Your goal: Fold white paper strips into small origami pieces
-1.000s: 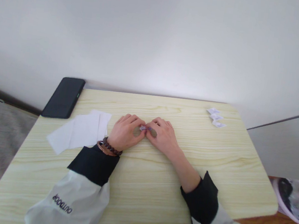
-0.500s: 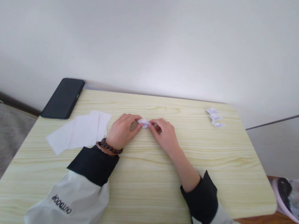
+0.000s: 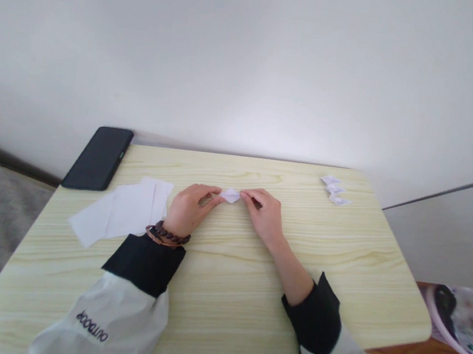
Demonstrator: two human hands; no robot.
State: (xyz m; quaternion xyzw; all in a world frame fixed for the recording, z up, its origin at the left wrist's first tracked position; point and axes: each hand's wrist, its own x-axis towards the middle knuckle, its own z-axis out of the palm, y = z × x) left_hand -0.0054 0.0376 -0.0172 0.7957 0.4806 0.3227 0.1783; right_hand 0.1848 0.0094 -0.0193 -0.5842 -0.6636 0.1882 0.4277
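Note:
A small folded white paper piece (image 3: 230,195) with pointed ends is held between my two hands, just above or on the table. My left hand (image 3: 192,209) pinches its left tip between thumb and fingers. At the opposite tip, my right hand (image 3: 264,215) has its thumb and fingers closed. White paper sheets (image 3: 130,209) lie overlapping beside my left wrist. Toward the back right sit 3 small folded paper boats (image 3: 333,188) in a slanting row, apart from my hands.
A black tablet or large phone (image 3: 98,159) lies at the back left corner of the wood-grain table (image 3: 228,309). Behind the table rises a white wall (image 3: 251,63). A pink-rimmed bin (image 3: 439,320) with plastic stands on the floor at right.
The paper piece between my fingers has opened flatter, into a diamond-like outline, and my hands are slightly farther apart. The whole view has shifted a little.

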